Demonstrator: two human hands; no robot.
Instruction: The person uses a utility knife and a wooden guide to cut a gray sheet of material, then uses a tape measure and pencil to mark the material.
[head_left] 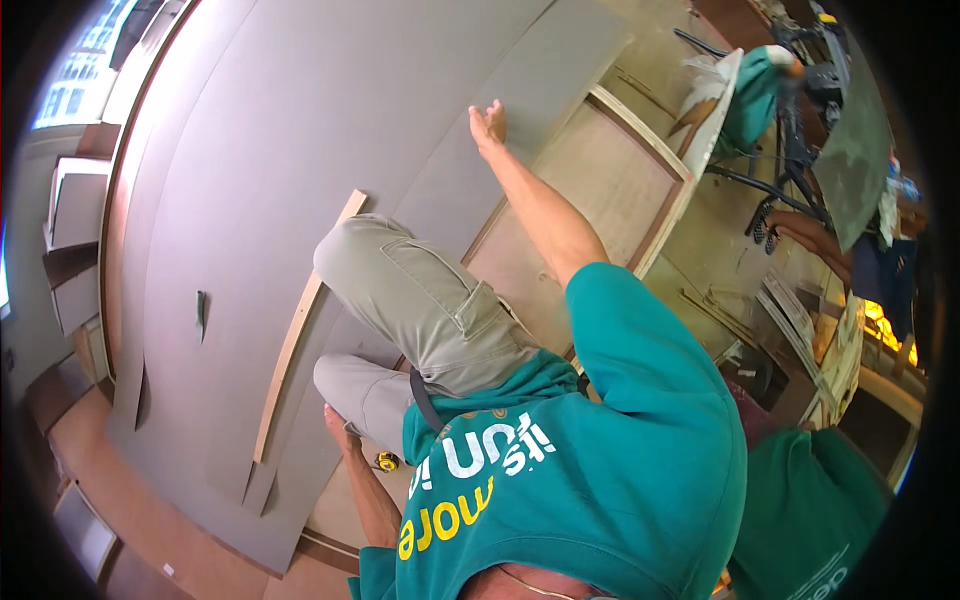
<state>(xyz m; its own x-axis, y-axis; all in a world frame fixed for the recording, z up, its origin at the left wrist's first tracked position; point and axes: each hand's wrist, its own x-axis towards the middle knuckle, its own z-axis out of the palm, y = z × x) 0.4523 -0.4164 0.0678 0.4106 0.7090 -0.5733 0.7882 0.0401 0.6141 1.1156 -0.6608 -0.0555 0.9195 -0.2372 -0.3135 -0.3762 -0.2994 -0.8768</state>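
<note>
Two hands show, neither fully: my left hand (340, 425) is half hidden beside my knee, low near the near edge of the grey laminate sheet (250, 180), so I cannot tell its fingers. Just beside it lies a small yellow tape measure (387, 461). A pale wooden strip (300, 330) lies on the matte sheet. Farther off, my right hand (489, 125) presses flat, fingers together, on a grey panel (540, 90) lying against the sheet's far edge.

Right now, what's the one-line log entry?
left hand: resting on large grey sheet | right hand: open, flat on narrow grey board
</note>
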